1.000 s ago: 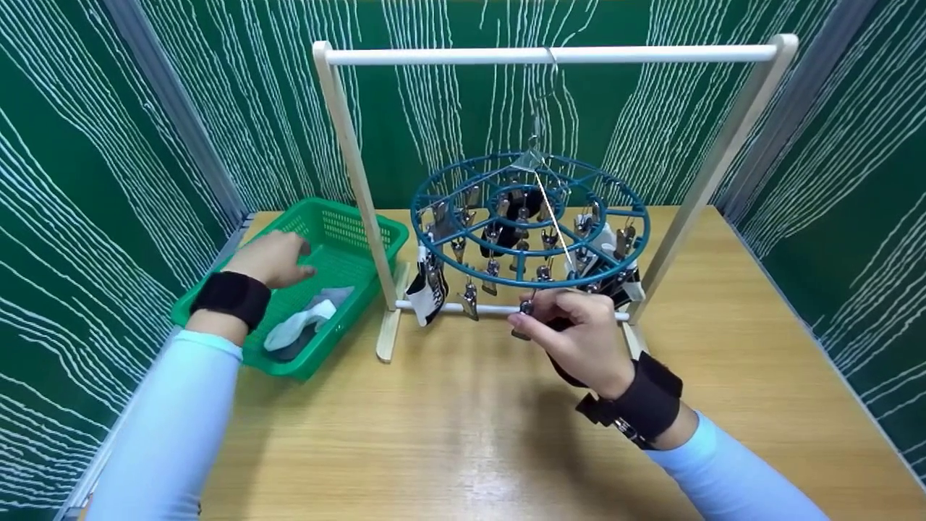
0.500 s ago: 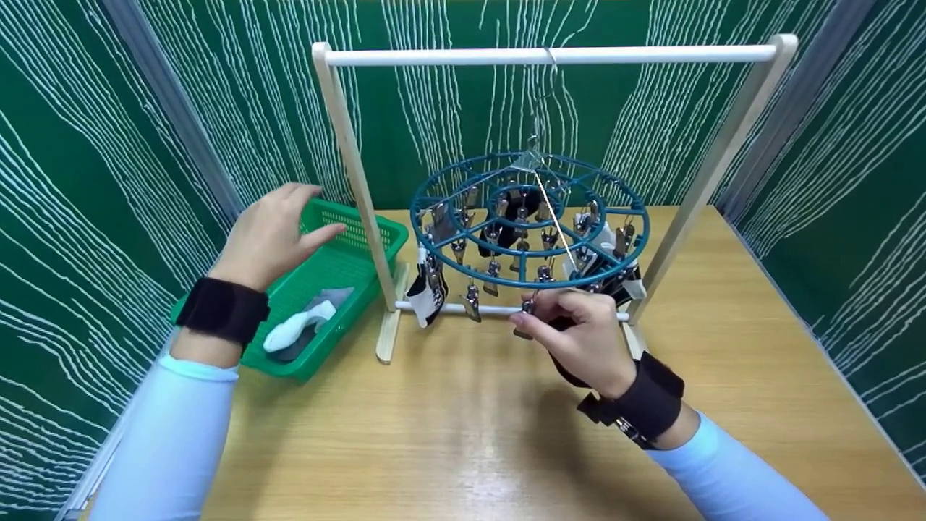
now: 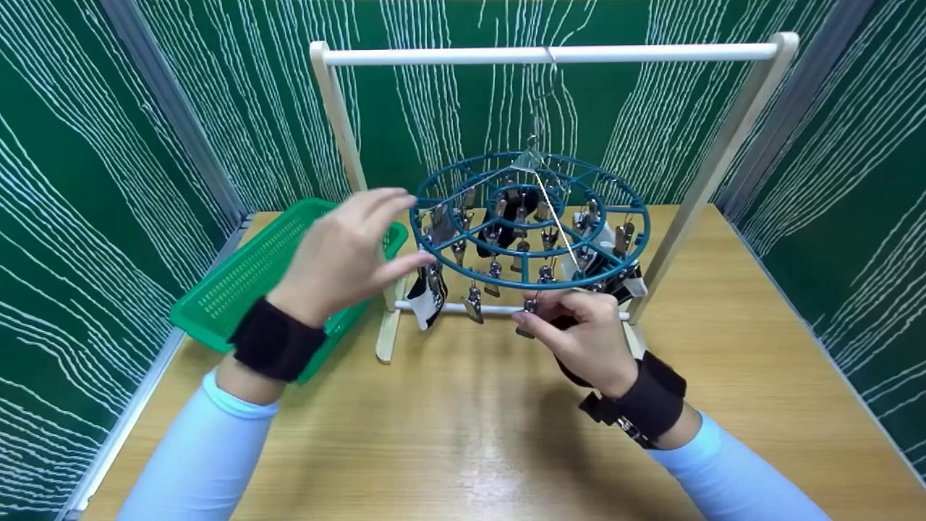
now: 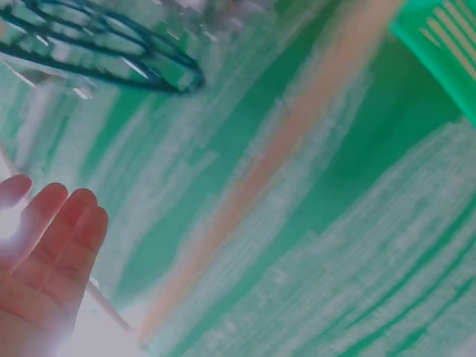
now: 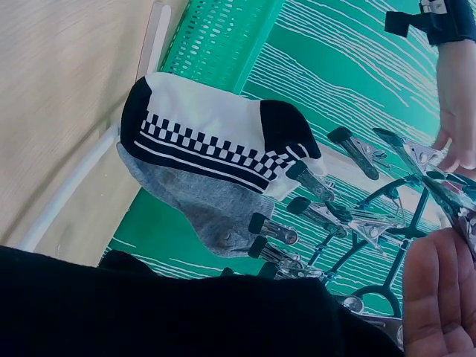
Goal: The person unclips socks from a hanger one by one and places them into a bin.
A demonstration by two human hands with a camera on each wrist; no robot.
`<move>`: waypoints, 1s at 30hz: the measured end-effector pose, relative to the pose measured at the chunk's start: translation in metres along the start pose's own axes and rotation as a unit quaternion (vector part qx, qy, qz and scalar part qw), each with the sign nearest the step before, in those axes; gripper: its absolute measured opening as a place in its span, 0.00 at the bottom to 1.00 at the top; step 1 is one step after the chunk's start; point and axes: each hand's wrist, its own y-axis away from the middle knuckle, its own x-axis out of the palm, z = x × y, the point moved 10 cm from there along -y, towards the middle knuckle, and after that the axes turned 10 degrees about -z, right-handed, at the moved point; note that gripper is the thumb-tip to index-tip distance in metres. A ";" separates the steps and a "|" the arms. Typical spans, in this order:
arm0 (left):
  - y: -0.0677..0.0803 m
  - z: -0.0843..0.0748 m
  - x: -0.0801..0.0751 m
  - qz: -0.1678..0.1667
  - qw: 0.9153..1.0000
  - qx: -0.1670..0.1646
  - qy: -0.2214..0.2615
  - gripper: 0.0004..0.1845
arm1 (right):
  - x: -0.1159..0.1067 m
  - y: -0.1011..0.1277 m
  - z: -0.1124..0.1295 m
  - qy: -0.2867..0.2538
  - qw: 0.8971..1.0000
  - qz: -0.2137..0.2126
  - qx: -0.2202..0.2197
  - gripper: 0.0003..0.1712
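Observation:
My right hand pinches a metal clip at the front edge of the round blue clip hanger. Dark fabric shows behind its fingers, and black cloth fills the bottom of the right wrist view. My left hand holds nothing, thumb and fingers spread apart, by the hanger's left rim. Below that rim hangs a white-and-black checkered sock, with a grey sock beside it in the right wrist view. A black sock hangs farther in, and patterned socks at the right.
The hanger hooks over the white bar of a wooden stand. A green basket sits at the left, partly hidden by my left arm. Several metal clips dangle from the hanger. Green panels enclose the wooden table.
My left hand has risen out of the basket and moved right to the hanger's left rim. The right hand stays at its clip.

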 end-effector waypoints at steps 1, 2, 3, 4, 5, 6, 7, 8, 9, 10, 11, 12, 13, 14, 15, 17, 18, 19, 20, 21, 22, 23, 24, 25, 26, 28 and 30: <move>-0.001 -0.009 0.003 -0.004 1.000 0.016 0.005 0.36 | 0.000 0.000 0.000 0.002 1.000 0.000 0.000 0.10; -0.002 -0.017 0.005 -0.008 0.999 0.034 0.008 0.36 | 0.000 0.000 0.000 0.004 1.000 0.000 0.000 0.10; -0.003 -0.025 0.007 -0.013 0.999 0.049 0.012 0.35 | 0.000 0.000 0.000 0.006 1.000 0.000 -0.001 0.10; -0.003 -0.033 0.009 -0.017 0.998 0.062 0.015 0.35 | 0.000 0.000 0.000 0.008 1.000 0.000 -0.002 0.10; -0.004 -0.039 0.011 -0.021 0.997 0.075 0.019 0.34 | 0.000 0.000 0.000 0.009 1.000 0.001 -0.003 0.10; -0.004 -0.045 0.014 -0.024 0.996 0.086 0.020 0.34 | 0.000 0.000 0.001 0.008 1.000 0.001 -0.005 0.10; -0.004 -0.051 0.016 -0.025 0.995 0.094 0.024 0.33 | 0.000 -0.001 0.001 0.008 1.000 0.001 -0.007 0.10; -0.003 -0.056 0.018 -0.027 0.994 0.103 0.027 0.32 | 0.000 -0.001 0.001 0.008 1.000 0.002 -0.009 0.10; -0.003 -0.061 0.021 -0.028 0.993 0.112 0.028 0.31 | 0.000 -0.001 0.001 0.008 1.000 0.002 -0.011 0.10; -0.002 -0.066 0.024 -0.028 0.992 0.120 0.030 0.29 | 0.000 -0.001 0.002 0.007 1.000 0.003 -0.013 0.10; -0.001 -0.070 0.026 -0.028 0.991 0.130 0.032 0.28 | 0.000 -0.001 0.002 0.007 1.000 0.004 -0.016 0.11; 0.000 -0.074 0.028 -0.030 0.989 0.139 0.034 0.27 | 0.000 -0.001 0.002 0.009 1.000 0.004 -0.018 0.11; 0.001 -0.079 0.030 -0.032 0.988 0.149 0.036 0.25 | 0.001 0.000 0.002 0.012 1.000 0.005 -0.019 0.11; 0.002 -0.083 0.031 -0.036 0.986 0.159 0.035 0.24 | 0.001 0.000 0.002 0.014 1.000 0.005 -0.020 0.12; 0.003 -0.087 0.032 -0.042 0.984 0.171 0.032 0.22 | 0.001 0.000 0.002 0.018 1.000 0.004 -0.020 0.12; 0.005 -0.094 0.034 -0.057 0.979 0.195 0.015 0.18 | 0.000 0.000 0.001 0.028 0.999 0.002 -0.020 0.12; 0.005 -0.098 0.034 -0.066 0.976 0.208 0.004 0.16 | 0.000 0.000 0.001 0.031 0.999 0.001 -0.019 0.13; 0.006 -0.101 0.034 -0.075 0.973 0.220 -0.011 0.14 | 0.001 0.000 0.001 0.034 0.999 0.000 -0.017 0.13; 0.007 -0.104 0.034 -0.084 0.969 0.232 -0.029 0.12 | 0.001 0.001 0.001 0.036 0.999 0.001 -0.016 0.13; 0.008 -0.107 0.035 -0.092 0.964 0.244 -0.047 0.11 | 0.001 0.001 0.001 0.038 0.999 0.002 -0.014 0.13; 0.009 -0.108 0.035 -0.099 0.961 0.253 -0.061 0.09 | 0.002 0.001 0.000 0.039 0.999 0.004 -0.012 0.13; 0.010 -0.110 0.034 -0.104 0.957 0.260 -0.074 0.08 | 0.002 0.002 0.000 0.039 0.999 0.007 -0.010 0.13; 0.010 -0.111 0.034 -0.108 0.954 0.265 -0.084 0.08 | 0.003 0.002 0.000 0.037 0.999 0.011 -0.006 0.13; 0.011 -0.111 0.034 -0.112 0.952 0.270 -0.094 0.08 | 0.004 0.002 0.000 0.037 0.999 0.015 -0.004 0.13; 0.012 -0.112 0.034 -0.114 0.950 0.273 -0.101 0.08 | 0.005 0.002 0.000 0.036 0.999 0.019 -0.001 0.12; 0.012 -0.112 0.033 -0.117 0.948 0.275 -0.108 0.08 | 0.006 0.002 0.001 0.035 0.999 0.025 0.003 0.12; 0.013 -0.111 0.033 -0.119 0.947 0.276 -0.113 0.06 | 0.007 0.002 0.003 0.037 0.999 0.030 0.004 0.11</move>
